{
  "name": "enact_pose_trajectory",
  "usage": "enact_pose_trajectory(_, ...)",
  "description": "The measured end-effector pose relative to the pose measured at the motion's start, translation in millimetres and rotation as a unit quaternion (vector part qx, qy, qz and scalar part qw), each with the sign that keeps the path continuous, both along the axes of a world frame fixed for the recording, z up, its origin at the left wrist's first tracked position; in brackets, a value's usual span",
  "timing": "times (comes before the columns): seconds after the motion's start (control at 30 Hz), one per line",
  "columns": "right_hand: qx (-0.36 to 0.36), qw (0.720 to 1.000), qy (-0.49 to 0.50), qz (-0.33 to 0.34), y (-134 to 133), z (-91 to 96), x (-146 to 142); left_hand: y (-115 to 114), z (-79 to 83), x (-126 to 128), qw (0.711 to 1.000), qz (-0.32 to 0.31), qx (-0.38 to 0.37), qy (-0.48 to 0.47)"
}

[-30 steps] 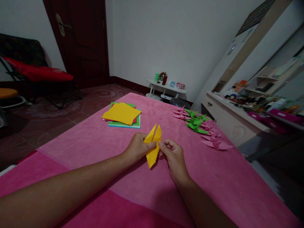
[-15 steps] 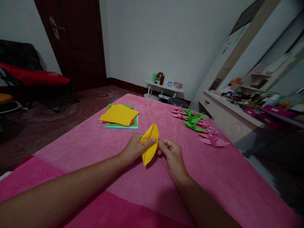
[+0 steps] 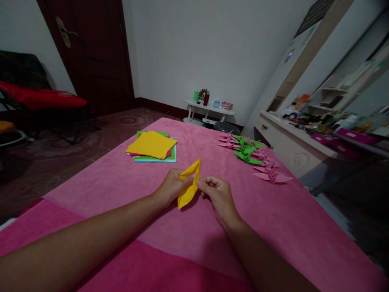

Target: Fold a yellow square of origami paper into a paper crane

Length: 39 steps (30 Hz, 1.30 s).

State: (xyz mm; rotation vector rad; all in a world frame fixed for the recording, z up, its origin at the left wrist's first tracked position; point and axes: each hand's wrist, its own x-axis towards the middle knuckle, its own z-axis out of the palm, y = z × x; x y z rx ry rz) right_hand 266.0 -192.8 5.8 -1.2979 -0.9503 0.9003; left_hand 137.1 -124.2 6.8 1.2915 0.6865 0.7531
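Observation:
A piece of folded yellow origami paper [image 3: 189,192] is held tilted just above the pink cloth [image 3: 127,227], its pointed tip up and to the right. My left hand [image 3: 173,187] grips it from the left, thumb lying across its face and fingers behind, mostly hidden. At its right edge, my right hand [image 3: 215,192] pinches the paper between thumb and forefinger, the other fingers curled in. Beyond my left hand lies a stack of coloured paper sheets [image 3: 152,144], yellow on top with red, green and blue edges showing.
Several folded paper cranes, green ones [image 3: 245,153] and pink ones [image 3: 272,175], cluster along the table's right side. Past that edge stands a white dresser [image 3: 296,144] crowded with bottles. A low white shelf [image 3: 209,108] is by the far wall, a red-covered chair [image 3: 39,97] at left.
The yellow paper has turned and looks narrower, with its right edge drawn inward. My right hand has shifted slightly left with its fingertips on that edge. The camera view has moved a little.

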Motion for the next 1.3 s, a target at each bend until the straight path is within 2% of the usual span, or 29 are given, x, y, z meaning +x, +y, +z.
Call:
enact_pose_trajectory(0.4,0.012,0.999,-0.038,-0.009,-1,-4.1,1,-2,-0.5,0,0.999,-0.025,0.011,-0.024)
enact_pose_trajectory(0.77,0.002,0.995,-0.087,-0.046,-2,-9.4,1,-5,8.5,2,0.999,-0.026,0.035,0.014)
enact_pose_trajectory(1.03,0.043,0.998,-0.013,-0.033,-3,0.9,2,0,4.2,-1,0.998,-0.068,0.003,0.013)
enact_pose_trajectory(1.17,0.049,0.998,0.028,0.004,-1,2.7,5,-2,3.5,-3,0.993,-0.12,-0.002,0.011)
enact_pose_trajectory(1.3,0.055,0.997,0.026,0.037,0,1.6,6,-2,3.2,-4,0.992,-0.122,-0.001,0.027)
